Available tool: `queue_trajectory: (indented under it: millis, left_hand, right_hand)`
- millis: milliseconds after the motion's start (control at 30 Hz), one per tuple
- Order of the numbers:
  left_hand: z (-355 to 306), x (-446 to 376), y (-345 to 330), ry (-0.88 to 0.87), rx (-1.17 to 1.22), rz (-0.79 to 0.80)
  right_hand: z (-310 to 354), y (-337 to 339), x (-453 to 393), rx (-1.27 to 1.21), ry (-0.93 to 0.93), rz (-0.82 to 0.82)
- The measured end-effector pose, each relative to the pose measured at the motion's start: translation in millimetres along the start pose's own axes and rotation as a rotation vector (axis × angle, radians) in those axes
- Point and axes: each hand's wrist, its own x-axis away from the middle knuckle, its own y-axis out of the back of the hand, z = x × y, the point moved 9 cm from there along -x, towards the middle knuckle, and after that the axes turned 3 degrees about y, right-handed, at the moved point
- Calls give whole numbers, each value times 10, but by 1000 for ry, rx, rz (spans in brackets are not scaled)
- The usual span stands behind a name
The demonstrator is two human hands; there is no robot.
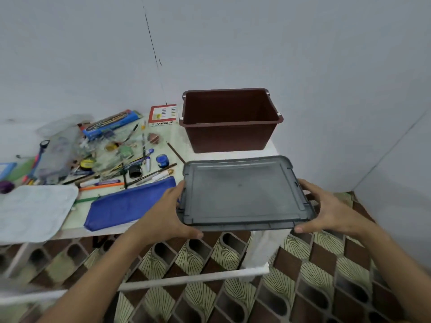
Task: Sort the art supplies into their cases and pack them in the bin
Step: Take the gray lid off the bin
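Between the two hands, in the head view, a grey translucent lid (242, 194) lies roughly level at the near right corner of the white table (233, 155), its long axis running from one hand to the other and its near edge overhanging the table's front. On the lid's left short edge, the left hand (168, 215) grips with fingers curled under the rim and the thumb stretched along the near corner. Opposite it, the right hand (331, 210) holds the right short edge the same way, fingers wrapped over the rim and the thumb pressed beneath the near right corner. Just beyond the lid and both hands stands the brown bin (231, 120), open at the top, upright, its long axis parallel to the lid's. Just left of the left hand lies a blue pencil pouch (130, 203), its long axis slanting from near left up toward the far right, its far end close to the left fingers. Farther left of that hand rests a pale folded cloth (35, 210). Beyond the pouch sprawls a clutter of pens, brushes and small paint pots (162, 160), with an oil pastels box (163, 114) just left of the bin.
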Motion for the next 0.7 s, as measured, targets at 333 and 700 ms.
queue_trajectory:
  millis: [333,700]
  left_hand:
    - [-103,-352,-202,0,-180,-90]
    - [-40,-497,-150,49,-272,-109]
  right_hand:
    - [-211,153,-268,165,-65,-70]
    - [-213,124,-418,204,-85,-49]
